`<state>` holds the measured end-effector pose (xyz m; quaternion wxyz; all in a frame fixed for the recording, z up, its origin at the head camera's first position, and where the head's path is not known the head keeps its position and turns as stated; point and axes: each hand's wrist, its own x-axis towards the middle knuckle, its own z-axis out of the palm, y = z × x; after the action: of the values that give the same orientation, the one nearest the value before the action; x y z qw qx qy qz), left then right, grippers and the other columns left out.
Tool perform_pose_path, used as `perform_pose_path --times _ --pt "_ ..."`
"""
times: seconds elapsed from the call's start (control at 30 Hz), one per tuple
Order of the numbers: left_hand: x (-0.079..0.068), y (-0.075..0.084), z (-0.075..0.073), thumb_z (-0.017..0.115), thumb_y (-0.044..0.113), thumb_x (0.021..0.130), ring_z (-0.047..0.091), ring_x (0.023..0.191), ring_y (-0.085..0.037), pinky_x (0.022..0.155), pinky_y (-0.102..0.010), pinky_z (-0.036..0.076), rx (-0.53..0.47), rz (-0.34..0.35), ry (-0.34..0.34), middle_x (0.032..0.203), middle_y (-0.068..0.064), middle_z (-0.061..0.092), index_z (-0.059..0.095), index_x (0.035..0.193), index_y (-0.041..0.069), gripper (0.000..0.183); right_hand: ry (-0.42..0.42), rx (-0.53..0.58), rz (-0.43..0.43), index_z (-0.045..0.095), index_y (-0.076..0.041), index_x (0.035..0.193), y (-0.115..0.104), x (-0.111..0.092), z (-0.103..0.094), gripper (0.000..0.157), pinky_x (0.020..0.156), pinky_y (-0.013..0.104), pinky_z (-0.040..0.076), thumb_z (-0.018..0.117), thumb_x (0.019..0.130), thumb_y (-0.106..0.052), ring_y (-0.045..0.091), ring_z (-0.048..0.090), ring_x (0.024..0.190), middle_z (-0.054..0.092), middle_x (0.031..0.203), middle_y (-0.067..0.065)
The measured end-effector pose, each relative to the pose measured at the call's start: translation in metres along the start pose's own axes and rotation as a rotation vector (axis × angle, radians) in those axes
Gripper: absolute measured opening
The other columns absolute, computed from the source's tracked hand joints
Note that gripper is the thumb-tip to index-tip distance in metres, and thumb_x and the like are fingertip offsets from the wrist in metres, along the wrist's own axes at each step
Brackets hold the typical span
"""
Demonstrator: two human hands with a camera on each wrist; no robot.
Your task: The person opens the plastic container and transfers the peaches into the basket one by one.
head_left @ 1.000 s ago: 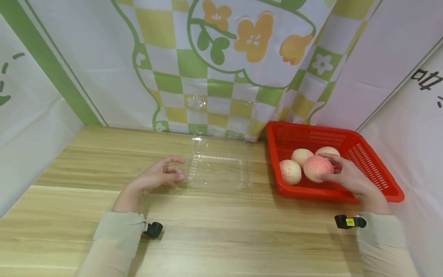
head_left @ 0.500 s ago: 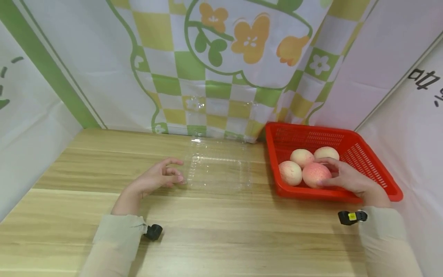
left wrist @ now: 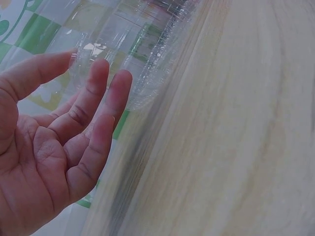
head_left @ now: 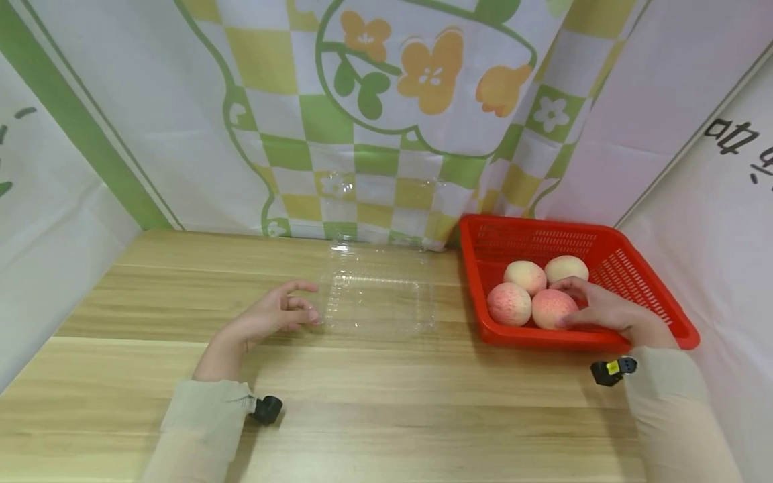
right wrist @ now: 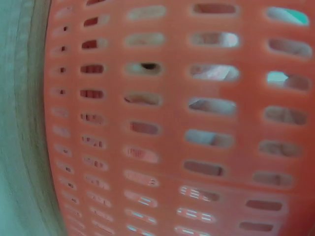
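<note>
In the head view my right hand (head_left: 604,312) reaches over the front rim of a red perforated basket (head_left: 543,337). Thumb and fingers are curled round a pinkish peach (head_left: 551,308) low in the basket. A second peach (head_left: 510,305) lies right beside it, with two paler ones, a peach (head_left: 525,276) and another peach (head_left: 566,268), behind. My left hand (head_left: 272,314) has loosely bent fingers right at the left edge of a clear plastic clamshell box (head_left: 380,305), its lid raised. In the left wrist view the fingers (left wrist: 88,93) are spread and the palm shows.
A wooden table (head_left: 392,416) carries everything. Behind it hangs a checked curtain (head_left: 377,157), overlapped by the transparent lid. The right wrist view is filled by the slotted basket wall (right wrist: 172,88), which hides the hand and peaches there.
My right hand has lowered the peach deeper into the basket. The neighbouring front-left peach has turned, showing a pinker side. The left hand has kept its place at the box.
</note>
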<state>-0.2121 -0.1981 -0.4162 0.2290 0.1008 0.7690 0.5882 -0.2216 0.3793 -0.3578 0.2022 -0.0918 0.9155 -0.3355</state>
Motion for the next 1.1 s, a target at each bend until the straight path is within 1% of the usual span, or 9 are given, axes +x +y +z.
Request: perform_pose_path --times 0.2,0.47,0.57,0.67,0.77,0.87,0.93,1.0,1.1 --pt "0.003 -0.001 0.000 0.069 0.019 0.093 0.070 0.101 -0.025 0.091 -0.035 0.055 -0.001 0.001 0.000 0.100 -0.001 0.070 0.030 0.150 0.003 0.071 -0.037 -0.032 0.049 0.041 -0.011 0.139 0.002 0.003 0.000 0.067 0.094 0.035 0.045 0.075 0.086 -0.031 0.030 0.042 0.123 0.046 0.141 0.017" --pt "0.004 0.000 -0.003 0.068 0.018 0.094 0.070 0.103 -0.027 0.090 -0.036 0.055 -0.001 0.015 -0.017 0.100 -0.003 0.071 0.028 0.150 0.000 0.071 -0.027 -0.047 0.071 0.037 -0.006 0.146 0.000 0.008 0.004 0.074 0.097 0.043 0.046 0.074 0.087 -0.034 0.034 0.045 0.123 0.046 0.142 0.022" --pt "0.004 0.001 -0.004 0.066 0.018 0.095 0.070 0.104 -0.028 0.092 -0.037 0.055 0.005 0.013 -0.018 0.102 -0.004 0.071 0.027 0.150 0.001 0.070 0.000 -0.097 0.057 0.036 -0.005 0.148 -0.004 0.008 0.006 0.077 0.099 0.048 0.046 0.073 0.088 -0.036 0.035 0.046 0.123 0.047 0.144 0.023" --pt "0.005 0.000 -0.006 0.065 0.021 0.096 0.070 0.105 -0.028 0.093 -0.038 0.054 0.016 0.008 -0.013 0.108 -0.009 0.071 0.026 0.151 0.002 0.070 0.041 -0.131 0.006 0.035 -0.002 0.149 -0.010 0.008 0.006 0.076 0.103 0.054 0.044 0.071 0.090 -0.035 0.038 0.047 0.126 0.048 0.145 0.026" --pt "0.005 -0.001 -0.007 0.064 0.023 0.097 0.069 0.106 -0.029 0.093 -0.038 0.053 0.024 0.004 -0.006 0.114 -0.015 0.069 0.026 0.151 0.002 0.069 0.078 -0.120 -0.022 0.034 -0.001 0.150 -0.017 0.008 0.006 0.074 0.104 0.058 0.043 0.069 0.093 -0.032 0.043 0.047 0.128 0.049 0.144 0.028" --pt "0.004 -0.001 -0.008 0.062 0.024 0.098 0.069 0.107 -0.030 0.093 -0.039 0.052 0.037 0.001 0.003 0.118 -0.020 0.067 0.025 0.151 0.002 0.068 0.123 -0.101 -0.027 0.032 0.001 0.150 -0.027 0.007 0.006 0.070 0.104 0.061 0.044 0.065 0.096 -0.030 0.048 0.045 0.130 0.046 0.145 0.031" --pt "0.003 0.000 -0.008 0.061 0.026 0.099 0.070 0.106 -0.030 0.092 -0.039 0.052 0.055 0.000 0.029 0.119 -0.022 0.066 0.026 0.151 0.002 0.067 0.170 -0.096 -0.026 0.033 0.001 0.150 -0.036 0.005 0.006 0.067 0.103 0.064 0.044 0.061 0.098 -0.031 0.051 0.044 0.129 0.043 0.146 0.032" --pt "0.002 0.001 -0.009 0.059 0.030 0.101 0.069 0.105 -0.030 0.089 -0.038 0.053 0.097 0.016 0.082 0.119 -0.022 0.066 0.027 0.150 0.002 0.065 0.227 -0.106 -0.040 0.034 0.000 0.150 -0.047 0.004 0.005 0.065 0.103 0.066 0.043 0.058 0.100 -0.032 0.052 0.043 0.130 0.041 0.149 0.030" --pt "-0.002 0.004 -0.013 0.055 0.037 0.102 0.066 0.109 -0.034 0.091 -0.045 0.054 0.198 0.060 0.204 0.122 -0.024 0.065 0.031 0.149 0.003 0.064 0.307 -0.124 -0.068 0.035 -0.001 0.151 -0.064 0.003 0.004 0.066 0.104 0.069 0.039 0.057 0.100 -0.036 0.050 0.043 0.130 0.043 0.149 0.027"
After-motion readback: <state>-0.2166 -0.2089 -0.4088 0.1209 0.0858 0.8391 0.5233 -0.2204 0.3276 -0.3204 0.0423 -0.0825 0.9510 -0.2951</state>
